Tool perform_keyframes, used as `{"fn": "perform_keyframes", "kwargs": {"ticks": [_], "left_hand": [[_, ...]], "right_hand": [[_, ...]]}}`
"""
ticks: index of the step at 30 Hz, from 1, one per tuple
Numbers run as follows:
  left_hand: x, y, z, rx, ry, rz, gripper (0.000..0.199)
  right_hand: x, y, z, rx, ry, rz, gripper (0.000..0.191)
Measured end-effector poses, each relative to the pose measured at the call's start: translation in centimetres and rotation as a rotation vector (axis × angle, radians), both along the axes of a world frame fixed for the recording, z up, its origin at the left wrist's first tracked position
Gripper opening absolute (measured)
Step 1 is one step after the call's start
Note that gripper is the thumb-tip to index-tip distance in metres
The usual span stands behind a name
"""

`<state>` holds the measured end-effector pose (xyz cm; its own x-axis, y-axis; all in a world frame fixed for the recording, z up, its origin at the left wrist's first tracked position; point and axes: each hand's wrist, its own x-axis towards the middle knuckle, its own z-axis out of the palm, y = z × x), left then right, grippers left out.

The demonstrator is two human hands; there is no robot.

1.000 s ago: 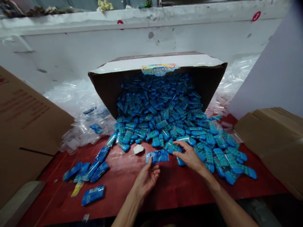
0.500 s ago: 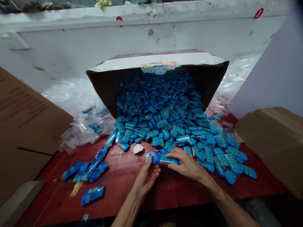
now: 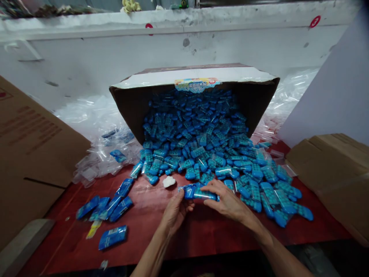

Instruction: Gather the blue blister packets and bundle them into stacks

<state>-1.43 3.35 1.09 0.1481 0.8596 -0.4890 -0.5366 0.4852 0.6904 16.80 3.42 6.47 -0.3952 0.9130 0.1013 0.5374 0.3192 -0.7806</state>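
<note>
Just above the front of the table, my left hand (image 3: 174, 211) pinches the left end of a blue printed plastic sleeve (image 3: 188, 191). My right hand (image 3: 226, 200) has its fingers closed on a small clear container (image 3: 204, 194) with blue ends and teal beads inside. The container meets the sleeve end to end; how far one sits inside the other I cannot tell. Behind my hands, many similar containers (image 3: 198, 152) spill from a cardboard box (image 3: 196, 72) lying on its side. Left of my hands lie several blue printed packs (image 3: 113, 237), with a white lump (image 3: 168, 181) nearer.
Clear plastic pieces (image 3: 100, 154) are heaped left of the box, with more clear pieces (image 3: 300, 88) behind it at right. Cardboard cartons stand at the left (image 3: 34, 146) and right (image 3: 331, 173). All rests on a red-covered table (image 3: 213, 238) against a white wall.
The view has shifted slightly. My left hand has moved a little closer to my right, and the container and sleeve are now nearly in line; both hands keep their hold.
</note>
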Motion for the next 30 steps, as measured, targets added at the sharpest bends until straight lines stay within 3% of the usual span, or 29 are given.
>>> {"fn": "perform_keyframes", "kwargs": {"ticks": [7, 14, 18, 22, 27, 30], "left_hand": [[0.2, 0.1, 0.2, 0.0, -0.014, 0.014, 0.021], [0.1, -0.1, -0.3, -0.039, -0.015, 0.027, 0.022], [0.2, -0.2, -0.1, 0.042, 0.019, -0.017, 0.024], [0.5, -0.1, 0.3, 0.084, 0.072, -0.017, 0.023], [1.4, 0.4, 0.6, -0.002, -0.1, 0.031, 0.02], [1.6, 0.8, 0.9, -0.016, -0.145, 0.024, 0.016]], "right_hand": [[-0.2, -0.3, -0.3, -0.092, 0.053, -0.037, 0.028], [-0.2, -0.6, 0.1, -0.038, 0.016, -0.012, 0.03], [-0.4, -0.6, 0.1, -0.021, 0.027, -0.006, 0.029], [-0.9, -0.6, -1.2, -0.002, 0.114, -0.015, 0.036], [-2.4, -0.6, -3.8, 0.099, 0.216, -0.111, 0.035], [-3.1, -0.3, -3.9, 0.094, 0.292, -0.111, 0.037]]}}
